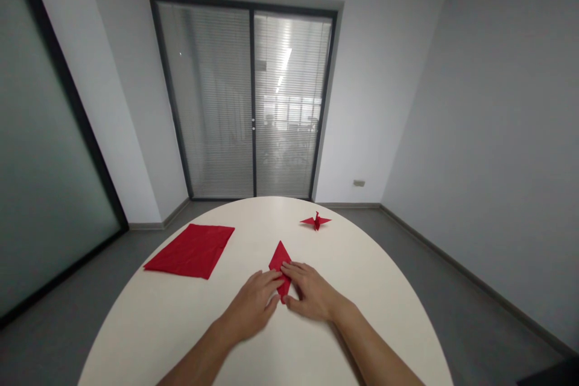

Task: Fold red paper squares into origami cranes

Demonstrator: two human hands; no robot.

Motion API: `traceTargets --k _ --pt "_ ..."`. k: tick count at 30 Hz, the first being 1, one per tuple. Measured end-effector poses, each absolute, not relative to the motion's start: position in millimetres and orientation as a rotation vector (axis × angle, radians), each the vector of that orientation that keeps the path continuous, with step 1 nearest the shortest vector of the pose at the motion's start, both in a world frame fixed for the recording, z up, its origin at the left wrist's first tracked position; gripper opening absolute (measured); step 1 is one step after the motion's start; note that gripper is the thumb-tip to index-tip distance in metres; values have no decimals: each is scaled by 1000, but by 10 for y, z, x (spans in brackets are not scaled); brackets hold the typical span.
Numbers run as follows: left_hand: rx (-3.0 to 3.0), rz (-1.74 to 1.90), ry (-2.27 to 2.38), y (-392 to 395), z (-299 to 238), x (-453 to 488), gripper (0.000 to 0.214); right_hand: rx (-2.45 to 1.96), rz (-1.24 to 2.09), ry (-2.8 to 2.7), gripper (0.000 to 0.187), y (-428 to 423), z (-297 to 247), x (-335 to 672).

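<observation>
A folded red paper diamond (281,255), longer than wide, lies on the white table in front of me. My left hand (254,301) rests at its left side, fingers stretched over the paper's left edge and the thumb below them. From the right comes my right hand (314,291), its fingertips lying on the diamond's middle and its thumb by the lower tip. Both hands have their fingers extended and the thumb apart. Fingers cover part of the paper's middle, so the folds there are hidden. Beyond my right hand stands a finished red paper crane (316,221) with wings spread.
A stack or large sheet of red paper (192,251) lies at the left edge of the round white table (362,289). Past the table are a glass door with blinds (217,102) and a wall socket (359,183). A frosted glass panel (40,151) stands left.
</observation>
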State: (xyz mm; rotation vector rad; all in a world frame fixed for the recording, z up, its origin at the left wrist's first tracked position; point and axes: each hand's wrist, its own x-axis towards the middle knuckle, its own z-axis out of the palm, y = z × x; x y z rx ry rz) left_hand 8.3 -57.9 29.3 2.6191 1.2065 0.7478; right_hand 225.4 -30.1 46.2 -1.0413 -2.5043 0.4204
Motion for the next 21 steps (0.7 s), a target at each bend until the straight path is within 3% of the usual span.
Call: traceTargets --k 9,14,18,21 --pt "2512 827 1242 -536 379 100 13 -1059 470 -2502 73 -311 405 2252" --pt "2405 985 1289 -493 331 93 20 -976 489 -2419 82 -305 368 2239" --pt "2367 1105 1269 -407 189 95 46 -874 545 -2403 88 -309 394 2214" --pt "2325 1084 1302 -371 115 99 52 -871 557 -2395 88 -315 436 2200"
